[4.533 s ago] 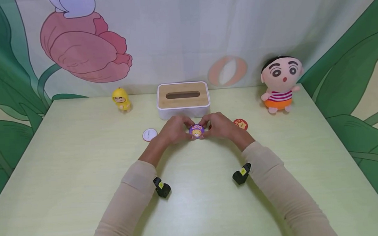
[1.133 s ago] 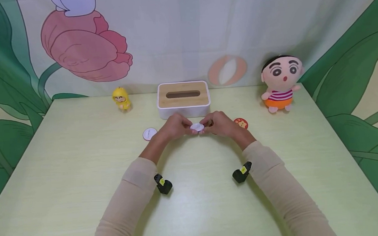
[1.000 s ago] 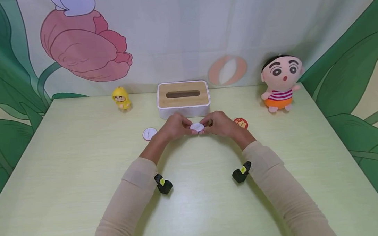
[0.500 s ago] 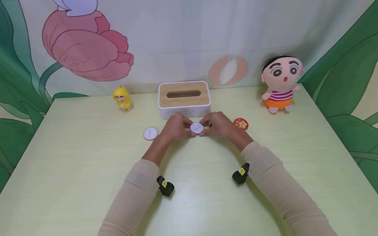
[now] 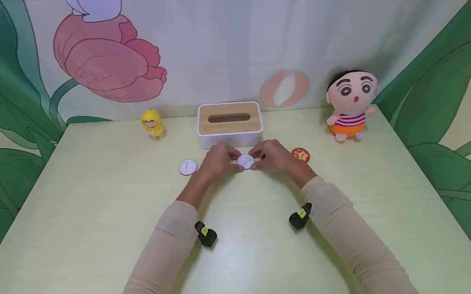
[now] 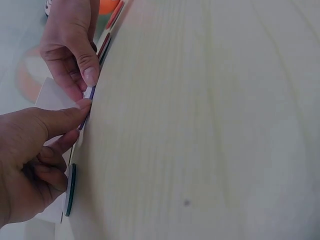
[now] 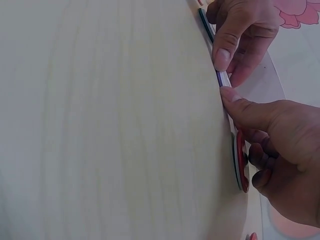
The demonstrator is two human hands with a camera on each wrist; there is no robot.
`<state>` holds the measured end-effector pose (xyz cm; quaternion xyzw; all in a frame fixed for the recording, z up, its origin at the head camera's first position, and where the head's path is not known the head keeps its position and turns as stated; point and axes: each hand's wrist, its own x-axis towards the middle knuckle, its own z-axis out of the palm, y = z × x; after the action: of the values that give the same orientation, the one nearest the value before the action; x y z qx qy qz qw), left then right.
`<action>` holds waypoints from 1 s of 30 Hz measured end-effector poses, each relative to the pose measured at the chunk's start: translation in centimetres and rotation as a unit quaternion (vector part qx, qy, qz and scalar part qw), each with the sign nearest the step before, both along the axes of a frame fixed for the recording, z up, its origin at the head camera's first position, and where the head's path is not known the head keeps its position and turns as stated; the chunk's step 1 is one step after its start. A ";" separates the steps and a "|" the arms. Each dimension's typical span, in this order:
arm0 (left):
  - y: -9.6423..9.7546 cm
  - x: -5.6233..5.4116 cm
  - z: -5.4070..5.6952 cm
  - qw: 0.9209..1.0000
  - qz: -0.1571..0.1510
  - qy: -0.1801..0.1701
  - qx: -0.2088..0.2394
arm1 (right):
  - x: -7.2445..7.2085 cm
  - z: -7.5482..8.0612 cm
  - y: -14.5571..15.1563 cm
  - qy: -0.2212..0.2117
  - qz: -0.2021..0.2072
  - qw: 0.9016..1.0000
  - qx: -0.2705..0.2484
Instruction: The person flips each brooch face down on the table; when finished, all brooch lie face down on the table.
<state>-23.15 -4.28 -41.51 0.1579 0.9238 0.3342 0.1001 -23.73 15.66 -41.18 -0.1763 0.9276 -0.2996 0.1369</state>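
A small round disc (image 5: 245,161) lies flat or nearly so on the table in the middle, its white back up with a thin line across it and a purple edge. My left hand (image 5: 221,160) pinches its left edge between thumb and forefinger. From the other side my right hand (image 5: 272,156) pinches the right edge the same way. Close by the left hand's curled fingers, a teal-edged disc (image 6: 71,190) shows in the left wrist view. Below the right hand's fingers, a red disc (image 7: 242,161) with a teal underside shows in the right wrist view, mostly hidden in the head view.
A white-backed disc (image 5: 187,167) lies left, a red disc with a yellow pattern (image 5: 300,154) right. Behind the hands stands a tissue box (image 5: 230,124) with a wooden lid. A yellow figurine (image 5: 153,123) and a plush doll (image 5: 351,105) stand farther back, before a printed curtain (image 5: 208,48).
The disc between my hands showed its purple cartoon face 4.5 seconds ago; now its white back is up. Over the last second it has tilted flatter and come down slightly.
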 end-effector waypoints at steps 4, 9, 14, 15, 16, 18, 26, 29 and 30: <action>0.0 0.0 0.1 1.000 -0.001 -0.009 -0.001 | -0.1 0.0 0.1 -0.006 0.002 1.000 0.003; 0.0 0.1 0.1 1.000 -0.001 -0.013 -0.001 | -0.1 0.2 0.1 -0.012 0.005 1.000 0.005; 0.0 0.0 0.1 1.000 0.002 -0.015 -0.006 | -0.2 0.3 0.1 -0.015 0.007 1.000 0.007; 0.0 0.0 0.1 1.000 0.002 -0.015 -0.007 | -0.2 0.4 0.0 -0.016 0.006 1.000 0.008; 0.0 0.0 0.2 1.000 0.003 -0.015 -0.008 | -0.2 0.4 0.1 -0.016 0.007 1.000 0.008; 0.1 0.0 0.2 1.000 0.003 -0.015 -0.009 | -0.2 0.4 0.0 -0.016 0.008 1.000 0.008; 0.1 -0.1 0.1 1.000 0.002 -0.017 -0.010 | -0.2 0.4 0.1 -0.010 0.011 1.000 0.005; 0.1 -0.1 0.1 1.000 0.001 -0.012 -0.008 | -0.1 0.5 0.3 -0.005 0.017 1.000 0.004; 0.2 0.0 0.1 1.000 0.000 -0.011 -0.002 | 0.0 0.6 0.5 -0.003 0.018 1.000 0.004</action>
<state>-23.16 -4.13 -41.37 0.1537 0.9235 0.3337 0.1105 -23.76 16.15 -40.59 -0.1916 0.9249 -0.2942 0.1459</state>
